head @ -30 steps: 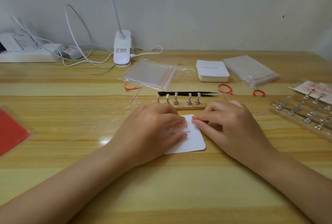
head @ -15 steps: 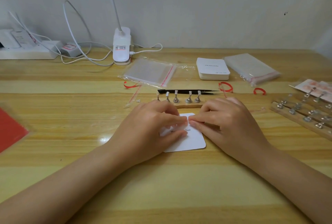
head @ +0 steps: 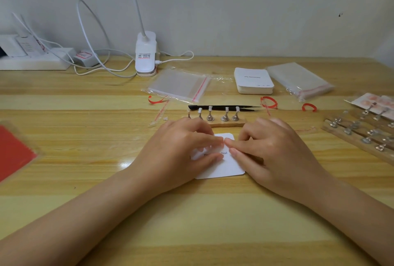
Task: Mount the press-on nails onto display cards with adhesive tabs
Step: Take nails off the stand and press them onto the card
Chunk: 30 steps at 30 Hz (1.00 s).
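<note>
A white display card (head: 223,167) with the printed word "Nail" lies flat on the wooden desk, in the middle. My left hand (head: 177,150) rests on the card's left half with bent fingers; thumb and fingertips close on a small pale press-on nail (head: 202,149) against the card. My right hand (head: 275,152) lies on the card's right edge. Its index fingertip meets the left fingertips near the card's top, and its fingers are fairly straight. Most of the card's upper part is hidden by the fingers.
Just behind the card stands a wooden nail stand (head: 226,124) with metal holders, then black tweezers (head: 223,107). A card stack (head: 253,81), clear bags (head: 181,86), a second stand (head: 358,135), a red sheet (head: 12,150), a lamp base (head: 146,54) and cables ring the desk.
My right index finger has slid left until it touches the left fingertips over the card. The card and the left hand have barely moved.
</note>
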Tool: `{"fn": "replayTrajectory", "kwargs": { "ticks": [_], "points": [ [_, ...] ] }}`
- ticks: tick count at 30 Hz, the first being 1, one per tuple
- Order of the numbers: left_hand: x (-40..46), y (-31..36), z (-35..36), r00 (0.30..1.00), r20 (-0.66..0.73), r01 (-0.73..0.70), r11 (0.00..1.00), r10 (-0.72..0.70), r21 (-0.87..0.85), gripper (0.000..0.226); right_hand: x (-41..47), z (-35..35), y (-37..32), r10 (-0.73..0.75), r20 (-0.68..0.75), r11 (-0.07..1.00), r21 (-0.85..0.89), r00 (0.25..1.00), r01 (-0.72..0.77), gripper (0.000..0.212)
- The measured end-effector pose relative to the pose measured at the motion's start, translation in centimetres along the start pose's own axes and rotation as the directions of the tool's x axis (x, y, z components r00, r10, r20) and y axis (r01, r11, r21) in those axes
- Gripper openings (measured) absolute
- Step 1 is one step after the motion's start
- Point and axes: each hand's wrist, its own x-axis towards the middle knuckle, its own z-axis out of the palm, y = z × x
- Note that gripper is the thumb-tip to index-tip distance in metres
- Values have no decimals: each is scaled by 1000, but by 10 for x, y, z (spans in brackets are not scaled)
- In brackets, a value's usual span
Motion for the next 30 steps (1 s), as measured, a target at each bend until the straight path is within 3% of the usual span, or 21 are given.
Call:
{"fn": "replayTrajectory", "kwargs": {
  "ticks": [4,6,16,22,30],
  "points": [
    [0,0,0,1000,8,13,1000,-13,-21,29,1,1,5,219,-71,938,289,973,-190,22],
    [0,0,0,1000,11,11,1000,-11,-20,29,1,0,5,263,-104,915,343,959,-214,22],
    [0,-1,0,1000,8,11,999,-10,-37,28,1,-2,-4,118,-42,989,96,992,-114,34],
    [0,0,0,1000,10,12,999,-12,-41,29,-1,-2,-5,135,-66,982,140,989,-124,32],
    [0,-1,0,1000,13,16,999,-16,-30,26,0,0,-6,88,-64,996,9,994,-87,37]
  ]
}}
